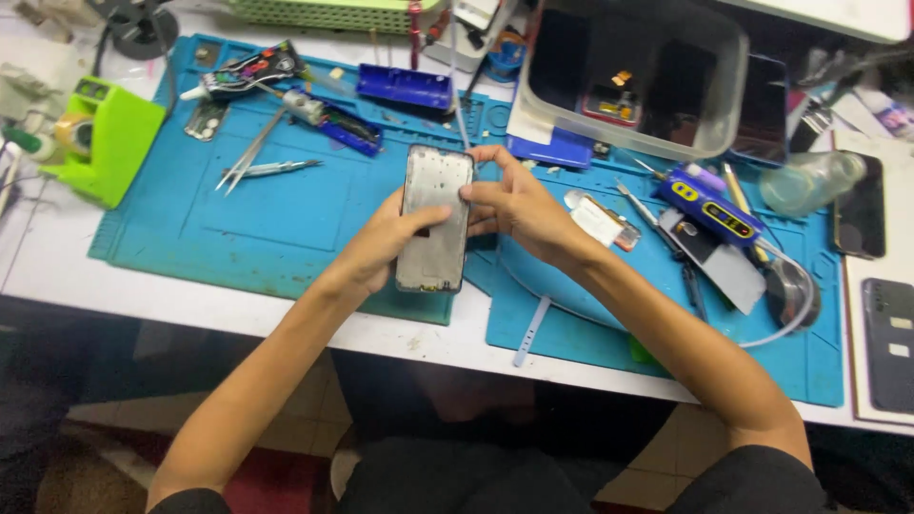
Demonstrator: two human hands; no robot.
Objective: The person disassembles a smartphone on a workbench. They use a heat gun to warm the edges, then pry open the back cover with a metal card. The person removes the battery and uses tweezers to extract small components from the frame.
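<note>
the person is holding a phone frame (435, 221) upright-lengthwise above the near edge of a blue work mat (276, 228), both hands on it. the left hand (386, 243) is cradling the frame from its left side, fingers curled behind it and the thumb lying across the grey inner face about halfway down. the right hand (514, 202) is gripping the upper right edge, fingers bent over the top corner and the thumb pressing on the side. both hands are closed on the frame, neither is loose. the frame is showing its metal-grey inside with a dark rim, and it is hovering over the gap where the left mat is meeting a second blue mat (809, 352) on the right.

on the left mat a pair of tweezers (249, 152) is lying well apart from the hands, with another thin tool (276, 168) just beside it. a green tape holder (100, 138) is standing at the far left, off the mat. behind the hands a clear plastic tub (724, 67) is sitting with small parts inside. to the right of the right wrist a blue and yellow hand tool (709, 205) is resting on the mat, near a clear bottle (809, 181). two dark phones (887, 343) are lying at the right edge of the table.
</note>
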